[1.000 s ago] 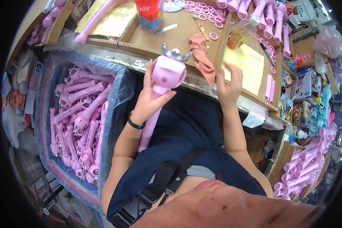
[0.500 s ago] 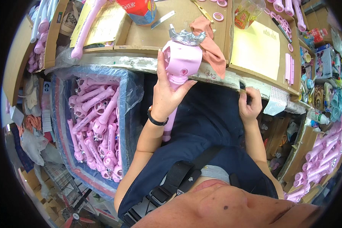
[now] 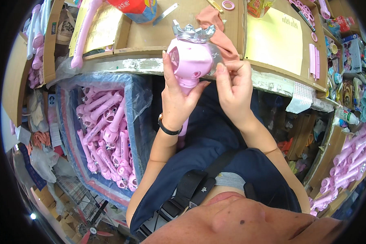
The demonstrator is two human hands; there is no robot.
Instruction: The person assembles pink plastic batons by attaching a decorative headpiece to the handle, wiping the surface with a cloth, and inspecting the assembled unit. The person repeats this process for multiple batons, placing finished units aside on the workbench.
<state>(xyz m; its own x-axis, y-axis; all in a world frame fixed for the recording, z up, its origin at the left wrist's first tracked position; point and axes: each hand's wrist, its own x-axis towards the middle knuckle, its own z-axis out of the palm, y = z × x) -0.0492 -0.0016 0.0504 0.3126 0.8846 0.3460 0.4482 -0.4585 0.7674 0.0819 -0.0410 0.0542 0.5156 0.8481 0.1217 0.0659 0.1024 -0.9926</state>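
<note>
A pink toy wand stands upright in front of me, a silver crown on top of its rounded head. My left hand is closed round its neck, thumb on one side and fingers on the other. Against the right side of the head is a thin, see-through piece, apparently a clear film or lens. Thumb and forefinger of my right hand pinch this piece at its lower edge. The wand's handle runs down behind my left wrist and is partly hidden.
A plastic-lined blue bin with several pink wands stands at left. On the workbench lie an orange cloth, yellow paper and a red-and-blue packet. More pink tubes are piled at right.
My right hand has come left from the bench edge to the wand's head, where the clear piece now shows. The wand has turned slightly in my left hand.
</note>
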